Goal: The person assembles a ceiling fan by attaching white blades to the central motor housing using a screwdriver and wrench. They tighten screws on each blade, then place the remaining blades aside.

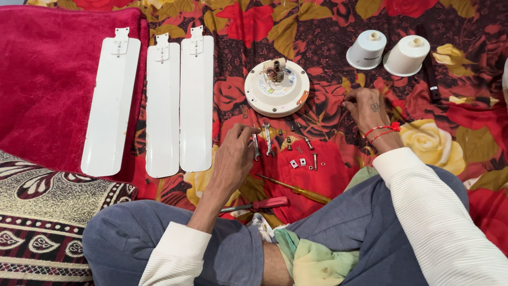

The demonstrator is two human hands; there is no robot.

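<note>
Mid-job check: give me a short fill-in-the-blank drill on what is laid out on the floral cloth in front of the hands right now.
1. The number of white fan blades lying side by side is ____.
2. The left hand has its fingers at a small metal ____ beside the loose screws.
3. The two screwdrivers near the knees have handles of different colours: one is red, the other ____.
4. The two white cup-shaped covers lie beyond the ____ hand.

Missing words: three; spanner; yellow; right

White ribbed sleeves (439,212), grey-blue trousers, red wrist thread (382,130).
</note>
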